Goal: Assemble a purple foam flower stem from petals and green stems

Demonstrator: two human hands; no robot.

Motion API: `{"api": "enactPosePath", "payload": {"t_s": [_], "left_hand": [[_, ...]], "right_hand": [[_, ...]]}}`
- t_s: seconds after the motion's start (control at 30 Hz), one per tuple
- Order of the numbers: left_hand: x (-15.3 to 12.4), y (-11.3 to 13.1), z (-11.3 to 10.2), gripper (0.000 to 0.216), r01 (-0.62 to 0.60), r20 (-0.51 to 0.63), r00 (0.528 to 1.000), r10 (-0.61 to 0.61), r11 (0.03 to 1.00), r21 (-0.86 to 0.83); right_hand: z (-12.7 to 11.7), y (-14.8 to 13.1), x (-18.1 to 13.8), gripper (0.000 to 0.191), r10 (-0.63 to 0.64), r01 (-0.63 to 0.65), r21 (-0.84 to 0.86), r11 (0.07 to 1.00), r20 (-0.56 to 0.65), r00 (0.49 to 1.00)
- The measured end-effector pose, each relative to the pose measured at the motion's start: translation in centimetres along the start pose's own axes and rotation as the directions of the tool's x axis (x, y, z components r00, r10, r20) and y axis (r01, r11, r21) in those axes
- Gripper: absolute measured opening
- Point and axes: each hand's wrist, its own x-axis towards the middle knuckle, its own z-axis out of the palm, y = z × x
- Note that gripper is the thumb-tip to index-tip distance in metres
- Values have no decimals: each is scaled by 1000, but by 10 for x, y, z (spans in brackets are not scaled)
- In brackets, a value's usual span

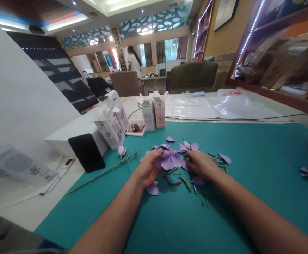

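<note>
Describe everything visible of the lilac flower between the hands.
The lilac flower is a cluster of overlapping rounded petals, pale lilac with darker purple near the top. They look thin and matte, like craft foam or paper, though the material cannot be confirmed. Any stem is hidden. It sits just above the teal mat, with the left hand curled around its left side and the right hand reaching its right edge. Loose petals lie nearby.

I can read nothing clearly from here: the small print on the white boxes (111,128) and the red print on the plastic bag (229,100) beyond those boxes stay too blurred to make out.
</note>
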Motion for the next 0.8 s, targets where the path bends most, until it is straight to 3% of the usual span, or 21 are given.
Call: {"api": "enactPosePath", "payload": {"t_s": [0.17, 0.27, 0.4, 0.5, 0.67, 0.8], "left_hand": [[0, -1, 0, 23, -30, 13, 999, 30, 999, 16], [-1, -1, 1, 25, -24, 38, 999, 23, 999, 36], [0, -1, 0, 24, -30, 52, 998, 26, 997, 67], [0, -1, 0, 26, -30, 63, 998, 24, 994, 101], [0, 0, 3, 27, -63, 113, 993, 45, 985, 159], [-1, 0, 4, 26, -100, 157, 985, 70, 977, 188]], "right_hand": [[-6, 2, 1, 28, -55, 62, 145, 988, -56, 997], [-12, 4, 1, 24, -21, 50, 271, 961, -108, 994], [-22, 4, 0, 29, 122, -25, 508, 861, -157, 980], [-31, 1, -3, 36, 108, 17, 643, 766, -155, 982], [-47, -13, -12, 27, 130, 21, 724, 689, -152, 980], [-55, -25, -19, 30, 131, -1, 730, 684, -122, 984]]}}
